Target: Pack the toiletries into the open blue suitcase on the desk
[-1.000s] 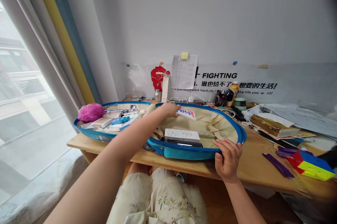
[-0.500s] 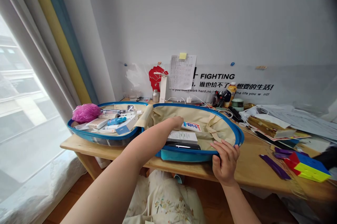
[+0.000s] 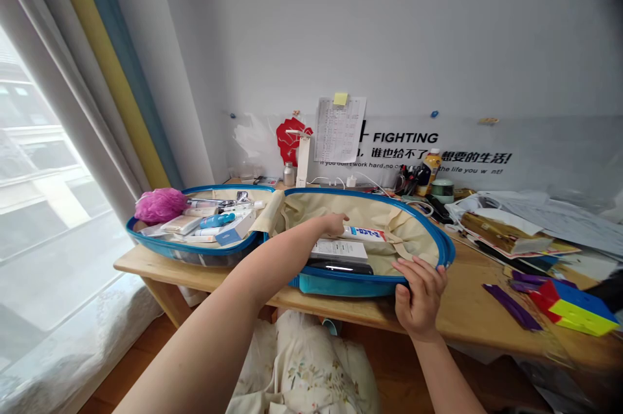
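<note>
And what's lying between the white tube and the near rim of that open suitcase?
From the white tube, the head view shows a printed white box, then a dark glossy object beside the near rim; farther right, cream lining.

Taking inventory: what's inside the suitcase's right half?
A white printed tube, white box, dark item and cream straps show; whatever lies behind the left hand and forearm is hidden.

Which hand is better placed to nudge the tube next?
Probably the left hand: it's beside the tube, inside the case. The right hand lies on the case's rim, farther off.
</note>
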### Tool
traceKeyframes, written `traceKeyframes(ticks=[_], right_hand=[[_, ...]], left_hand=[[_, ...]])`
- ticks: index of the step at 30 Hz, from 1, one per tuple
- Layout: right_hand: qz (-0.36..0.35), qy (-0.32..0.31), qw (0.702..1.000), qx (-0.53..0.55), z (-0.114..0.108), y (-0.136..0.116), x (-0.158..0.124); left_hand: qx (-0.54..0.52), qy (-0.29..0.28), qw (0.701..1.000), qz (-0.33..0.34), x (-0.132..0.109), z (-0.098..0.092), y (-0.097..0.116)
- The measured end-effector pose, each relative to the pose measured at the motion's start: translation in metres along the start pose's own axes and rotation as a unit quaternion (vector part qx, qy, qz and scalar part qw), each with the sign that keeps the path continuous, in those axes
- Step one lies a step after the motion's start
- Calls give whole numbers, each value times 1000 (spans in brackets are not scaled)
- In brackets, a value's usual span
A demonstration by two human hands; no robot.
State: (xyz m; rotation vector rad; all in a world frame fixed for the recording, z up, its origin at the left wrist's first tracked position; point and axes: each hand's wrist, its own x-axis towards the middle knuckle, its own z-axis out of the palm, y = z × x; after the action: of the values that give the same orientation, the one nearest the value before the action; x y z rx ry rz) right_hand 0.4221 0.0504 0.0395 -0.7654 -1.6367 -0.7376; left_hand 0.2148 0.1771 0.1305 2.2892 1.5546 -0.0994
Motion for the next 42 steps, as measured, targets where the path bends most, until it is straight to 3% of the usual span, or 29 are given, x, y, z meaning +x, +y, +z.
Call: traceKeyframes(ticks=[4, 9, 13, 16, 20, 25, 28, 33, 39, 42], right_hand=[[-1, 3, 1000, 5, 1, 1, 0], [3, 7, 1000, 9, 3, 4, -4], [7, 6, 1000, 7, 3, 5, -6], [5, 6, 1000, 7, 3, 5, -5], [0, 9, 1000, 9, 4, 5, -5], [-2, 10, 1000, 7, 4, 4, -4], [1, 9, 1000, 6, 4, 5, -5], [-2, 5, 1000, 5, 4, 4, -4], [3, 12, 1000, 1, 5, 4, -4], [-2, 12, 1000, 0, 6, 6, -6]], left_hand=[[-30, -3, 1000, 5, -7, -3, 7], [-28, 78, 997, 7, -23, -26, 6], [-9, 142, 990, -26, -58, -66, -22], [29, 156, 980, -122, -97, -93, -60], [67, 74, 957, -273, -151, -101, -111], [10, -79, 926, -370, -189, -74, -140], [-30, -74, 926, -370, -194, -60, -143], [-50, 14, 922, -385, -196, -58, -138], [-32, 26, 934, -354, -214, -100, -119], [-37, 64, 954, -289, -212, -117, -98]])
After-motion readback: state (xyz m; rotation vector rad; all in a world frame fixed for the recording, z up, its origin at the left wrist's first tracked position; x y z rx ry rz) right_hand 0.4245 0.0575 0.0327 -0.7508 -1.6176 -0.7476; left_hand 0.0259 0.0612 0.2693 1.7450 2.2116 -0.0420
